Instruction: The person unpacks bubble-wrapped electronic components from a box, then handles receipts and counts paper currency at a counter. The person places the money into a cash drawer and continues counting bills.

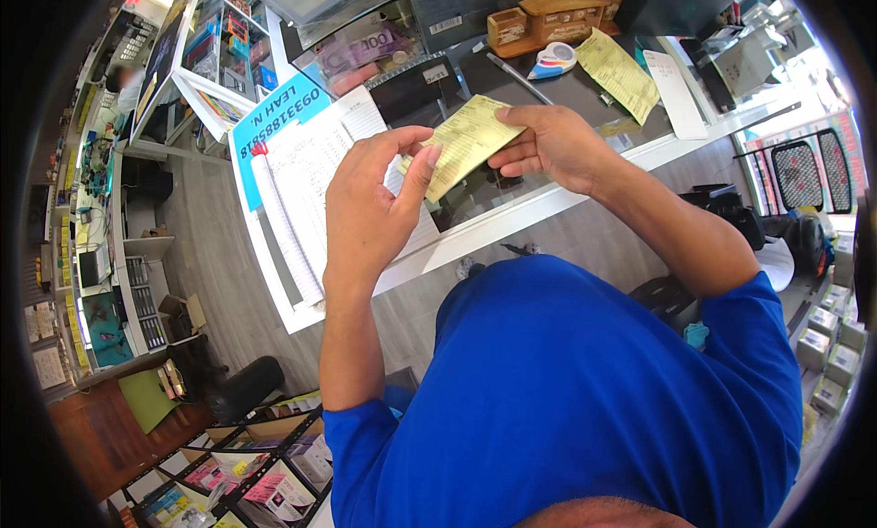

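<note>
A yellow paper slip (470, 144) with printed lines and handwriting is held up over the counter's near edge. My right hand (548, 144) grips its right end, thumb on top and fingers curled beneath. At the slip's left end, my left hand (370, 195) has its thumb and index finger closed around the edge, the thumb lying over the paper. Below and left of that hand lies an open ruled notebook (297, 185) with handwritten pages, its near side curling up. A blue printed card (265, 131) shows from under the notebook.
The glass-topped counter (438, 249) has a white edge. On it are a wooden desk organizer (553, 21), a white correction tape dispenser (553, 60), a pen (519, 79) and another yellow slip (621, 74). Shelves with boxes (274, 491) stand behind me at lower left.
</note>
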Tool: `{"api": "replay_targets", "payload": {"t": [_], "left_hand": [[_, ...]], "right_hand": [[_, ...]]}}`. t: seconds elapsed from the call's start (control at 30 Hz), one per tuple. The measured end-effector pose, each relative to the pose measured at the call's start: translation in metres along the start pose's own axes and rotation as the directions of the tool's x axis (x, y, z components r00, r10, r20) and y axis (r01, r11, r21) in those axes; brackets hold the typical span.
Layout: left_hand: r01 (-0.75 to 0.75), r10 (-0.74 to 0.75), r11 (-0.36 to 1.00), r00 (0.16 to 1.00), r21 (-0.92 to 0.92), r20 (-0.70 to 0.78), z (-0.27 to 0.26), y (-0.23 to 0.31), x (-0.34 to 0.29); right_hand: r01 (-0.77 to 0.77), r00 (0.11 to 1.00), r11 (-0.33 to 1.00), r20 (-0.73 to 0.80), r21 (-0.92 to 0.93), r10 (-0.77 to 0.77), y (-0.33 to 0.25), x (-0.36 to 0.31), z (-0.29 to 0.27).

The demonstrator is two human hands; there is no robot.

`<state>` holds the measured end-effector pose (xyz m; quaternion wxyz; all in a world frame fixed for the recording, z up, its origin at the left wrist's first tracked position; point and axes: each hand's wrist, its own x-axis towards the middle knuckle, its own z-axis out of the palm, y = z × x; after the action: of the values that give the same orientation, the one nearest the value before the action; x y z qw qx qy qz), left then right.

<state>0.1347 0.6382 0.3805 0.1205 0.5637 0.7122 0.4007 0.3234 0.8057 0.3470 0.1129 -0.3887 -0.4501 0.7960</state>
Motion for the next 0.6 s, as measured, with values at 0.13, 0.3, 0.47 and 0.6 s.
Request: {"api": "replay_targets", "payload": {"t": [0.13,0.3,0.47,0.6], "left_hand": [[0.059,-0.062,0.997,0.997,-0.046,-0.048,-0.002,-0.003,0.001],[0.024,-0.056,0.987,0.978,-0.159,-0.2,-0.008,-0.007,0.005],[-0.167,0.092,0.964,0.939,-0.206,-0.33,-0.004,0.006,0.002],[-0.22,0.125,0.951,0.916,-0.215,-0.382,0.004,0.021,-0.005]], "right_hand": [[0.078,0.997,0.993,-0.002,-0.084,-0.078,-0.023,-0.003,0.004],[0.245,0.969,0.907,0.072,-0.343,-0.234,-0.033,-0.03,0.014],[0.489,0.866,0.705,0.193,-0.514,-0.461,-0.027,-0.063,0.009],[0.63,0.731,0.505,0.23,-0.59,-0.642,-0.025,-0.084,0.017]]}}
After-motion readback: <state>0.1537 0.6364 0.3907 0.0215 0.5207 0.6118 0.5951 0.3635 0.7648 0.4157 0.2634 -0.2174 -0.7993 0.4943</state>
